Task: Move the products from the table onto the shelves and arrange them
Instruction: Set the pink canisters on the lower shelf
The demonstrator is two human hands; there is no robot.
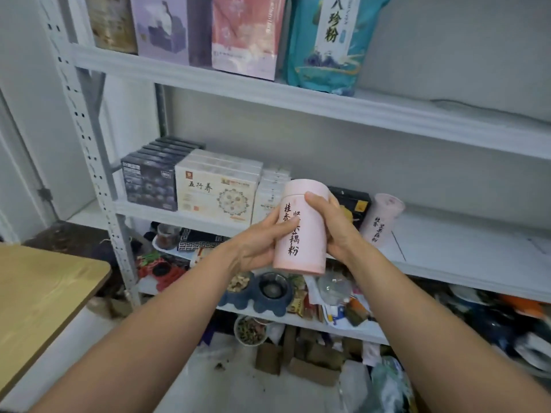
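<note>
Gripped by both hands, in the air in front of the white metal middle shelf (462, 248): pale pink cylindrical canister with dark vertical lettering (301, 231), nearly upright, not resting on anything.

Left hand (256, 242) wrapped round the canister's lower left side, fingers (280, 222) curled across the lettering. Right hand (334, 225) clasping the upper right side, thumb laid over the front near the lid, remaining fingers hidden behind.

Just behind the right hand, standing on the middle shelf: second pale pink canister (381, 219), leaning a little. Beside it to the left, black box with yellow print (353, 204), then cream boxes (217, 192) and dark boxes (152, 183) in rows.

On the shelf above: teal pouch (328, 43) beside pink pouch (247, 34).

At the left edge, corner of a light wooden table (44, 299).
</note>
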